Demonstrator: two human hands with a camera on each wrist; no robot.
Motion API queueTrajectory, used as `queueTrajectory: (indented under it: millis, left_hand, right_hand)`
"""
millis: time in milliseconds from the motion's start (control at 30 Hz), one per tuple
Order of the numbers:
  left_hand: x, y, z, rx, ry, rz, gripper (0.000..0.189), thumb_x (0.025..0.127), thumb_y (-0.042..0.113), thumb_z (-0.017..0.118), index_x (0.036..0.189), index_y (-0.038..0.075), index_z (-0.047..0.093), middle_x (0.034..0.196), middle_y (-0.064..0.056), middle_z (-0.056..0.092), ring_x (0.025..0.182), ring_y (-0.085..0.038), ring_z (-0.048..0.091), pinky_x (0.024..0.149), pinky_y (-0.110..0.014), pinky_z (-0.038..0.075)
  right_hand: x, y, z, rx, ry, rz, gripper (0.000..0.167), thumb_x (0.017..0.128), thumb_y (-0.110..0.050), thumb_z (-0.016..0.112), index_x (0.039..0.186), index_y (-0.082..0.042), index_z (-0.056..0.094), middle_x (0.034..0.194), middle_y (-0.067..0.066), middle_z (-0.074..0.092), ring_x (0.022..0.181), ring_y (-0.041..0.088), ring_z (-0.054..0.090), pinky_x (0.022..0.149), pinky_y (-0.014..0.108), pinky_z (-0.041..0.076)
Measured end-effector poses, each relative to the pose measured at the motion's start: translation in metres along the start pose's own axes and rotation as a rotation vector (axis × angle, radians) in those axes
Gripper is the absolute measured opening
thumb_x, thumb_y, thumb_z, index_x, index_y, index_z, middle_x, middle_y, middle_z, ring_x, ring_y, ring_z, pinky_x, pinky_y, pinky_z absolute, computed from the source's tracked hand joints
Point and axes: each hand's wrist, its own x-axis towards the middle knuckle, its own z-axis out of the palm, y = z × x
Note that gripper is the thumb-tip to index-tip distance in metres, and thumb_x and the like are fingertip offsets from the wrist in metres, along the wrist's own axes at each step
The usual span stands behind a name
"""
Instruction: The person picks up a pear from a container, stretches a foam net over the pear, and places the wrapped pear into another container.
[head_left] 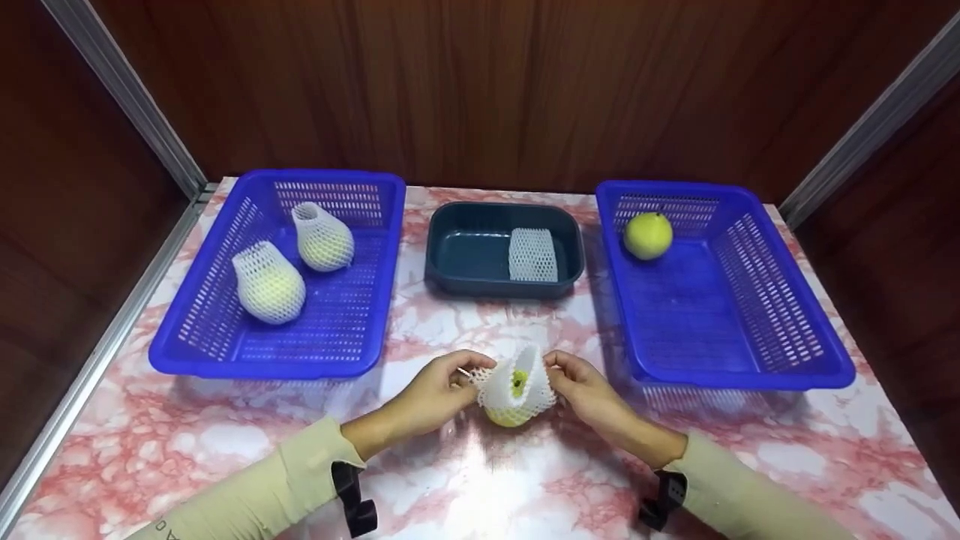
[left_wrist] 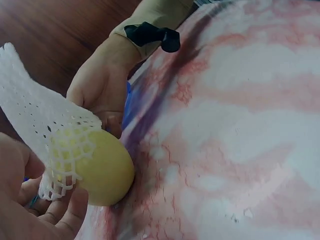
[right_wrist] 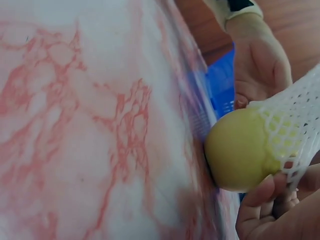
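A yellow-green pear (head_left: pixel 507 417) stands on the table in front of me, its upper part inside a white foam net (head_left: pixel 537 390). The net's top gapes, showing the pear's stem end. My left hand (head_left: pixel 435 391) pinches the net's left edge with curled fingers. On the opposite side, my right hand (head_left: pixel 592 390) grips the net between thumb and fingers. Both wrist views show the bare lower part of the pear (left_wrist: pixel 111 170) below the net's lower edge (right_wrist: pixel 280 135). Some fingertips are hidden behind the net.
A blue basket (head_left: pixel 382 300) on the left holds two netted pears (head_left: pixel 271 289). The right blue basket (head_left: pixel 622 315) has one bare pear (head_left: pixel 648 235). Between them, a dark tray (head_left: pixel 465 283) contains a flat foam net (head_left: pixel 532 255). Wood-grain panels (head_left: pixel 495 90) enclose the table.
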Motion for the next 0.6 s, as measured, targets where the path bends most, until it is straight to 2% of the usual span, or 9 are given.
queueTrajectory:
  millis: [100, 233, 333, 467, 533, 600]
  left_hand:
    - [-0.0014, -0.0010, -0.0016, 0.096, -0.017, 0.031, 0.046, 0.085, -0.001, 0.068, 0.130, 0.001, 0.060, 0.123, -0.012, 0.061, 0.093, -0.020, 0.060, 0.077, -0.033, 0.058]
    - [-0.0021, -0.0026, -0.0007, 0.187, -0.009, 0.062, 0.051, 0.082, 0.014, 0.082, 0.127, 0.005, 0.060, 0.115, -0.007, 0.061, 0.091, -0.025, 0.064, 0.079, -0.032, 0.057]
    - [-0.0008, -0.0027, 0.0020, 0.267, 0.026, 0.086, 0.050, 0.080, 0.024, 0.087, 0.121, 0.010, 0.062, 0.108, -0.003, 0.059, 0.090, -0.024, 0.065, 0.080, -0.034, 0.056]
    - [0.0001, -0.0014, 0.0052, 0.357, 0.060, 0.124, 0.047, 0.080, 0.029, 0.088, 0.116, 0.013, 0.063, 0.114, -0.003, 0.056, 0.103, -0.024, 0.063, 0.090, -0.040, 0.055]
    - [0.0003, -0.0009, 0.0060, 0.383, 0.064, 0.142, 0.048, 0.080, 0.030, 0.088, 0.117, 0.013, 0.062, 0.119, -0.004, 0.056, 0.109, -0.026, 0.062, 0.095, -0.042, 0.053]
    - [0.0005, -0.0002, 0.0064, 0.387, 0.061, 0.156, 0.048, 0.080, 0.030, 0.088, 0.117, 0.012, 0.061, 0.122, -0.004, 0.056, 0.113, -0.027, 0.063, 0.098, -0.042, 0.053]
  right_hand:
    - [0.0013, 0.0016, -0.0003, -0.072, 0.016, -0.038, 0.011, 0.105, -0.006, 0.048, 0.105, -0.002, 0.057, 0.080, -0.002, 0.059, 0.066, 0.009, 0.053, 0.059, 0.022, 0.046]
    - [0.0021, 0.0036, 0.0004, -0.116, 0.021, -0.099, 0.012, 0.104, -0.002, 0.048, 0.109, 0.006, 0.055, 0.085, -0.001, 0.065, 0.075, 0.008, 0.059, 0.068, 0.022, 0.049]
    - [0.0023, 0.0043, 0.0008, -0.157, 0.035, -0.142, 0.015, 0.102, 0.002, 0.047, 0.115, 0.008, 0.052, 0.080, -0.001, 0.058, 0.070, 0.008, 0.054, 0.063, 0.020, 0.044]
    - [0.0027, 0.0049, 0.0006, -0.239, 0.059, -0.187, 0.019, 0.101, 0.003, 0.050, 0.120, 0.006, 0.053, 0.078, 0.000, 0.051, 0.062, 0.011, 0.049, 0.055, 0.019, 0.040]
    - [0.0029, 0.0046, -0.0001, -0.279, 0.075, -0.212, 0.018, 0.101, 0.002, 0.053, 0.119, 0.004, 0.056, 0.083, 0.002, 0.055, 0.068, 0.013, 0.054, 0.059, 0.020, 0.045]
    - [0.0022, 0.0036, -0.0012, -0.303, 0.087, -0.251, 0.021, 0.099, 0.003, 0.055, 0.119, 0.002, 0.061, 0.093, 0.004, 0.060, 0.082, 0.015, 0.059, 0.071, 0.023, 0.050]
